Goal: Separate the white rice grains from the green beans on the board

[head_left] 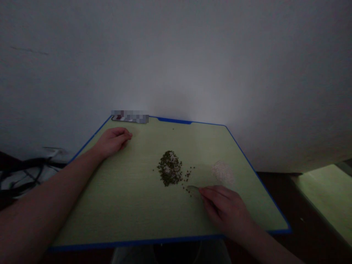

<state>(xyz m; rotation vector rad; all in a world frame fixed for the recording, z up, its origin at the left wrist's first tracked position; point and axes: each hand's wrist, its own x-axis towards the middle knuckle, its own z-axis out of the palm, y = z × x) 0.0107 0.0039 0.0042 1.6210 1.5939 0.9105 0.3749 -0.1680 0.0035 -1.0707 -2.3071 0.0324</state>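
Note:
A pile of small dark green beans mixed with pale grains point(169, 168) lies in the middle of a light green tabletop with a blue edge point(132, 205). A few loose beans point(188, 174) trail to its right. A separate small heap of white grains point(222, 171) sits farther right. My right hand point(224, 209) rests on the table in a pinch, its fingertips on a small pale spoon-like thing point(193, 189) just below the loose beans. My left hand point(114, 141) lies on the table at the far left, fingers curled loosely, holding nothing visible.
A white wall rises right behind the table. A flat dark object point(129, 118) lies at the table's far left corner. Black cables point(24, 172) run on the floor at the left. Another green table point(327, 194) stands at the right.

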